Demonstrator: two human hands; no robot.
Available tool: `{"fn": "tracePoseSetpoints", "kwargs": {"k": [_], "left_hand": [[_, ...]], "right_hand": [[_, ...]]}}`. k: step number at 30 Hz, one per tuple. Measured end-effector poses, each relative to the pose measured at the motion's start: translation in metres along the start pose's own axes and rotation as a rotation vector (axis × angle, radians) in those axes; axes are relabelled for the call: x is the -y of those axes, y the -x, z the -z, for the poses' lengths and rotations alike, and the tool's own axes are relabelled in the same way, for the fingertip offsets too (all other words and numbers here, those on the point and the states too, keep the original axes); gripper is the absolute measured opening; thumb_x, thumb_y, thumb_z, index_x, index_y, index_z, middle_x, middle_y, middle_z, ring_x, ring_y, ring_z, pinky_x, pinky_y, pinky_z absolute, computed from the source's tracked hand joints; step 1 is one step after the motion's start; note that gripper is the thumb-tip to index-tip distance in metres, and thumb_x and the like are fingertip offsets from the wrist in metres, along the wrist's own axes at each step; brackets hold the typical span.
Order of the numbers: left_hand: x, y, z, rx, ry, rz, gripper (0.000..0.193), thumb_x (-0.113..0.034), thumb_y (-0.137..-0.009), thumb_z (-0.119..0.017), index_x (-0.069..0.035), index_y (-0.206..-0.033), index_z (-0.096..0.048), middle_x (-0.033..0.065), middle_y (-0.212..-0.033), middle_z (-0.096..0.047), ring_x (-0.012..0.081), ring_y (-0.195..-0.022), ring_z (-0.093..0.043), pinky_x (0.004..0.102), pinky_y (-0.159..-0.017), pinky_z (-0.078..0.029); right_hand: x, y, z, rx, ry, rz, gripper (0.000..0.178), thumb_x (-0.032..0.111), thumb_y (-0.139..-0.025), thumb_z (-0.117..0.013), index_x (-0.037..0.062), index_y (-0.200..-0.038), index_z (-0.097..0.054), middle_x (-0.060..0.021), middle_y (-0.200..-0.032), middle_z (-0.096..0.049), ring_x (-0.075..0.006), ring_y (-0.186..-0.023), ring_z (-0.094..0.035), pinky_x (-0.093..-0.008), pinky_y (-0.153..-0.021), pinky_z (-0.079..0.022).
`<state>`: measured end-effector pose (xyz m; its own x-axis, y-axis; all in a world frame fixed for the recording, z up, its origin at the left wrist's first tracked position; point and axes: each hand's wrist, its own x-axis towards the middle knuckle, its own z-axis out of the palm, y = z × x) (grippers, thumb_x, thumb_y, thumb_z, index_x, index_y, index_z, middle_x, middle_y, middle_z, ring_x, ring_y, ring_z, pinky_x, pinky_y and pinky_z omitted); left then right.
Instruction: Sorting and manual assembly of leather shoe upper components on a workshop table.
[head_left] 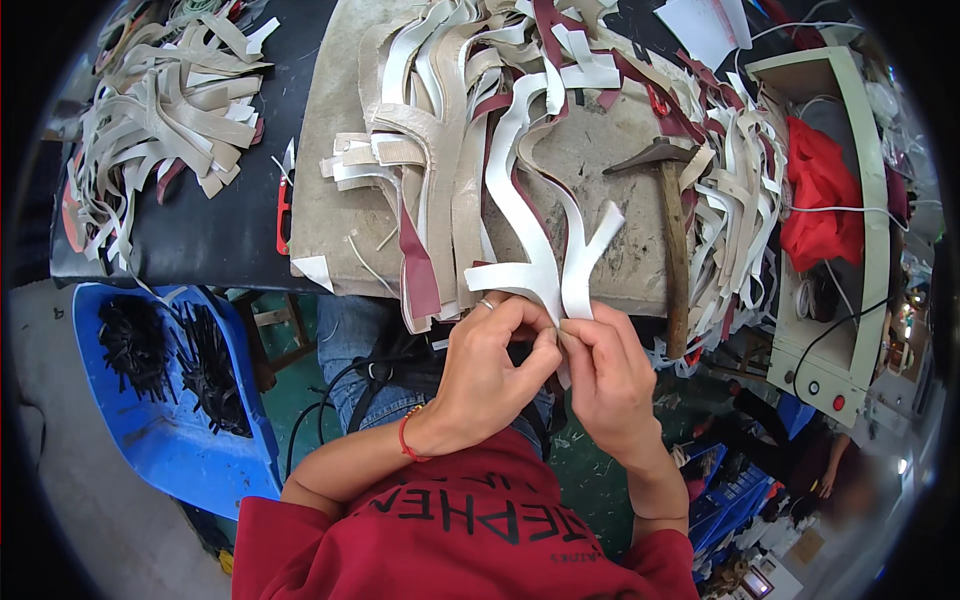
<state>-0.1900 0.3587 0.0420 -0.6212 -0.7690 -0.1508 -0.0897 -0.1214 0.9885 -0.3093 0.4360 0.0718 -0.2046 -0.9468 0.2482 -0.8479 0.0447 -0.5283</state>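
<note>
My left hand [490, 365] and my right hand [612, 375] meet at the near edge of the work board, fingertips pinched together. Between them they grip the lower ends of white strips [530, 235], which run up across the board and fork near my fingers. Just left of these lies a thick bundle of beige and white strips [440, 180], with a maroon strip [420, 275] hanging at the board's front edge. What exactly sits between my fingertips is hidden. A hammer [674, 230] with a wooden handle rests to the right, its head on the board.
A heap of strips [180, 110] lies on the black table at left, near a red cutter knife [285, 215]. Below stands a blue bin [180, 440] with black strips. More strips [740, 200], a red cloth [822, 195] and a cream metal box [850, 340] are at right. Another person [790, 450] is beyond.
</note>
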Motion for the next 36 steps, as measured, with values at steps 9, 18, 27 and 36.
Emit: {"fn": "tracePoseSetpoints", "kwargs": {"k": [9,18,27,36], "left_hand": [[-0.005,0.001,-0.002,0.007,-0.016,0.009,0.008,0.0,-0.077,-0.06,0.006,-0.08,-0.056,0.0096,-0.081,-0.057,0.0142,-0.072,-0.061,0.0259,-0.067,-0.052],[-0.005,0.002,0.005,0.028,0.008,-0.019,0.011,-0.002,-0.077,-0.063,0.005,-0.086,-0.06,0.0094,-0.084,-0.059,0.0157,-0.08,-0.063,0.0256,-0.068,-0.052],[-0.004,0.0,0.0,-0.021,-0.161,-0.186,0.013,-0.001,-0.073,-0.064,0.001,-0.08,-0.053,0.0137,-0.078,-0.055,0.0292,-0.065,-0.057,0.0367,-0.058,-0.045],[0.001,0.0,0.0,-0.037,-0.191,-0.286,0.012,0.001,-0.074,-0.062,0.001,-0.082,-0.054,0.0118,-0.075,-0.054,0.024,-0.065,-0.054,0.0326,-0.058,-0.043]], "right_hand": [[-0.001,0.004,-0.01,-0.026,-0.018,-0.003,0.025,-0.008,-0.075,-0.061,-0.0023,-0.096,-0.048,-0.0187,-0.096,-0.052,-0.0328,-0.078,-0.052,-0.0395,-0.067,-0.045],[0.001,0.005,-0.006,-0.029,0.008,-0.04,0.025,-0.008,-0.075,-0.061,-0.0025,-0.096,-0.048,-0.019,-0.098,-0.052,-0.0329,-0.078,-0.052,-0.039,-0.068,-0.045],[0.007,0.004,-0.008,-0.029,0.072,0.024,0.024,-0.008,-0.076,-0.061,-0.004,-0.097,-0.049,-0.0202,-0.098,-0.051,-0.0337,-0.077,-0.052,-0.0395,-0.067,-0.045],[0.002,0.001,0.002,0.057,0.006,0.023,0.025,-0.007,-0.075,-0.062,-0.005,-0.096,-0.05,-0.0202,-0.097,-0.051,-0.0335,-0.075,-0.053,-0.0384,-0.065,-0.046]]}}
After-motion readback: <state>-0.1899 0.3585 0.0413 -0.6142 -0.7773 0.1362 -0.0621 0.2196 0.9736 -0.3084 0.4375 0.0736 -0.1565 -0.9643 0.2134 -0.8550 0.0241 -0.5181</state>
